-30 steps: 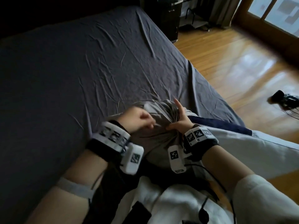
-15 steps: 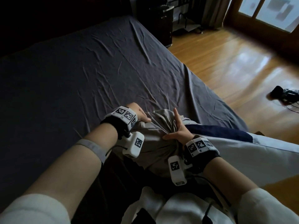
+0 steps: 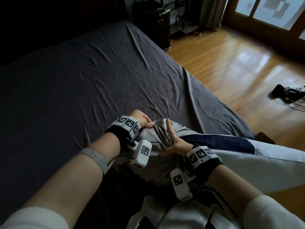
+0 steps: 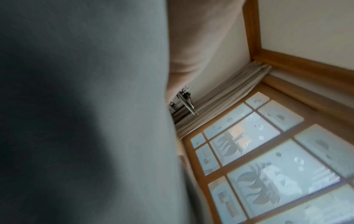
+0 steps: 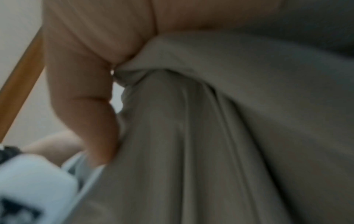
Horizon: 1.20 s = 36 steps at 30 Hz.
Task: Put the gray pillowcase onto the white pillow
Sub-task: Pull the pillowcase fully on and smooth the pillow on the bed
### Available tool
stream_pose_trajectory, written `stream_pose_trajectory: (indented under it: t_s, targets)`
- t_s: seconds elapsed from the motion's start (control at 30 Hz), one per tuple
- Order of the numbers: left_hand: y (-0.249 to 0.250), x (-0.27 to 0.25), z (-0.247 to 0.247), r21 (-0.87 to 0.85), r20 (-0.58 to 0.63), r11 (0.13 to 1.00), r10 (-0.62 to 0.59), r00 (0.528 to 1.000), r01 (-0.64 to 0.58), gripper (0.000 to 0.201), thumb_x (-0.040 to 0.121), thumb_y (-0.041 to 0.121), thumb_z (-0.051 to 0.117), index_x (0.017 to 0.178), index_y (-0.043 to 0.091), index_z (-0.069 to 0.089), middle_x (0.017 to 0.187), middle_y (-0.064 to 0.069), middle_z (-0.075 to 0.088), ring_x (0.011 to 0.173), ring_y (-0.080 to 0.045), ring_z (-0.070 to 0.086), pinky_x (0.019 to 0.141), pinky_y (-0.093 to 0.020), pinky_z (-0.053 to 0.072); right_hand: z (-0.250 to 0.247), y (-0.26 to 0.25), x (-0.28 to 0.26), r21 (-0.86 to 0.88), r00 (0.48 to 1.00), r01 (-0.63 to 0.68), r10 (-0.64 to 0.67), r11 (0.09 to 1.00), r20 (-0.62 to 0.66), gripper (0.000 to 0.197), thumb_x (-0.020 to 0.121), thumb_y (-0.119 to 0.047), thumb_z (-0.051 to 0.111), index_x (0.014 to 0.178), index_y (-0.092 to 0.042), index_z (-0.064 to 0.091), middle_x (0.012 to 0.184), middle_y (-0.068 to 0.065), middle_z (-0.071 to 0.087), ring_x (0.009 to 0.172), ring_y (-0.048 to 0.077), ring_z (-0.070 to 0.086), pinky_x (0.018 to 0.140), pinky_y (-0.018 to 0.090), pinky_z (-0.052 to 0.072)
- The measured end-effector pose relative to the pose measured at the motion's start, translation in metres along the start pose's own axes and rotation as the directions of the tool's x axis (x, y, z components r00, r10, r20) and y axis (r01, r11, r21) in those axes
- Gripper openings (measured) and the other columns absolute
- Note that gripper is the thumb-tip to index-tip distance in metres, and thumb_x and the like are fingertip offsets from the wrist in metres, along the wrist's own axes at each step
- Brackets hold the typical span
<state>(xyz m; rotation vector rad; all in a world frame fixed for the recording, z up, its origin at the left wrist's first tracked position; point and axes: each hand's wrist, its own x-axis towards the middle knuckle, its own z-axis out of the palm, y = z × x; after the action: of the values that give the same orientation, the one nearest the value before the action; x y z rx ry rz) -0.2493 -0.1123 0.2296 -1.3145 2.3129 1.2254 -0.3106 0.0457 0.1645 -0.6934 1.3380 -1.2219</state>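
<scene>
Gray pillowcase point(image 3: 153, 146), dk gray bedsheet point(image 3: 82, 71), b/w checkered wrist tags point(image 3: 128, 123).

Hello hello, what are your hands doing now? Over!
Left hand grips gray pillowcase at far end. Right hand pinches its bunched folds, forefinger straight. Pillow not visible, nothing in the way.

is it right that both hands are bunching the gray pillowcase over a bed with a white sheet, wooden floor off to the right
Not quite: the sheet is dark gray, not white. The head view shows the wrinkled dark gray bed sheet under the left hand and right hand bunching the gray fabric pillowcase, with the glossy wooden floor on the right.
</scene>
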Motion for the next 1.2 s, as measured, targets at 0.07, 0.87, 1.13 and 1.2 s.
stream_pose_trajectory:
  t_s: [0.07, 0.87, 1.13, 1.2]
  targets:
    - [0.007, -0.001, 0.008, -0.123, 0.044, 0.992, 0.024, 0.999, -0.018, 0.023, 0.081, 0.012, 0.068, 0.099, -0.001, 0.069, 0.060, 0.003, 0.061, 0.058, -0.007, 0.049, 0.050, -0.015, 0.041, 0.004, 0.000, -0.002, -0.018, 0.998, -0.012, 0.013, 1.000, 0.059, 0.118, 0.069, 0.028, 0.057, 0.143, -0.024, -0.018, 0.151, -0.005, 0.009, 0.127, 0.000, 0.022, 0.081, 0.003, 0.043]
    - [-0.112, -0.058, 0.018, -0.650, -0.239, 0.760, -0.189, 0.952, -0.013, 0.012, 0.077, 0.014, 0.071, 0.070, 0.017, 0.062, 0.064, 0.003, 0.067, 0.071, -0.015, 0.060, 0.067, -0.022, 0.046, -0.004, -0.003, 0.027, 0.219, 0.914, 0.065, 0.030, 0.974, -0.405, 0.083, 0.084, 0.014, 0.051, 0.147, -0.016, 0.007, 0.152, 0.008, 0.025, 0.137, 0.018, 0.030, 0.115, 0.031, 0.022]
    - [-0.106, -0.024, 0.043, -0.306, -0.407, 0.950, -0.187, 0.894, 0.060, 0.017, 0.072, 0.021, 0.075, 0.088, 0.015, 0.074, 0.101, -0.012, 0.072, 0.102, -0.029, 0.062, 0.091, -0.033, 0.048, -0.005, -0.007, 0.030, 0.292, 0.919, 0.021, 0.096, 0.956, -0.382, 0.082, 0.086, 0.012, 0.049, 0.148, -0.017, 0.004, 0.154, 0.003, 0.020, 0.136, 0.019, 0.032, 0.109, 0.028, 0.031]
    - [-0.104, -0.026, 0.040, -0.309, -0.395, 0.950, -0.181, 0.901, 0.055, 0.013, 0.074, 0.020, 0.073, 0.087, 0.015, 0.075, 0.100, -0.013, 0.072, 0.101, -0.029, 0.063, 0.087, -0.030, 0.047, -0.008, -0.004, 0.032, 0.312, 0.916, 0.016, 0.112, 0.950, -0.386, 0.085, 0.085, 0.011, 0.051, 0.148, -0.019, 0.003, 0.155, 0.003, 0.016, 0.137, 0.019, 0.030, 0.111, 0.032, 0.030]
